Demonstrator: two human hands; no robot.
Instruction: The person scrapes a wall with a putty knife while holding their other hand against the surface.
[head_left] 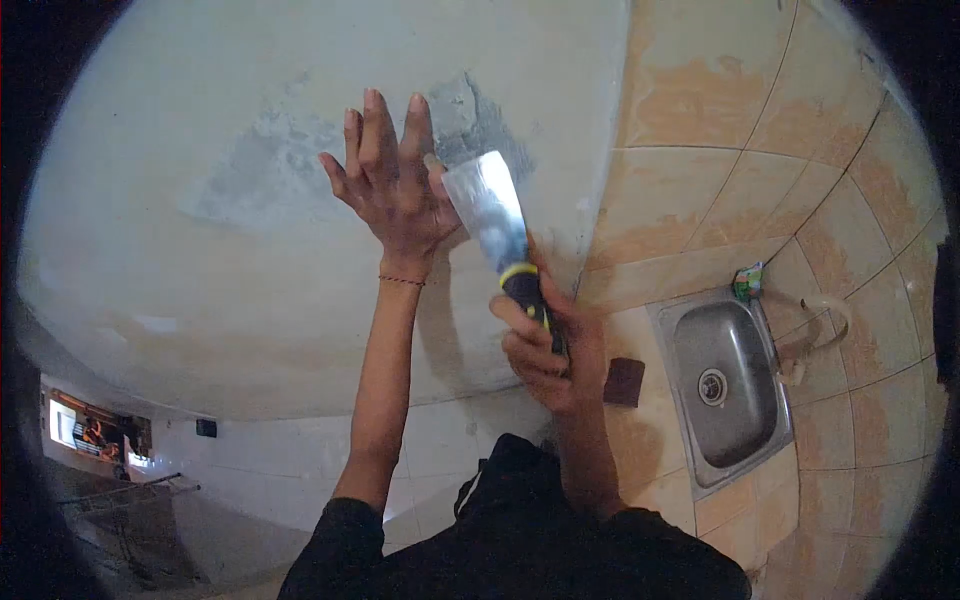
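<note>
My left hand (pixel 390 180) is flat against a pale plastered wall (pixel 200 250), fingers spread and pointing up, next to a rough grey patch (pixel 270 160). A thin red thread circles that wrist. My right hand (pixel 548 350) grips the black and yellow handle of a putty knife (pixel 495 225). Its wide metal blade points up and lies against the wall just right of my left thumb, below a darker grey patch (pixel 475 120).
Beige tiles (pixel 720 100) cover the surface to the right. A steel sink (pixel 725 385) is set in them, with a green packet (pixel 748 282) and a white hose (pixel 820 330) beside it. A dark brown block (pixel 624 382) lies near the sink. White tiles and a doorway show at lower left.
</note>
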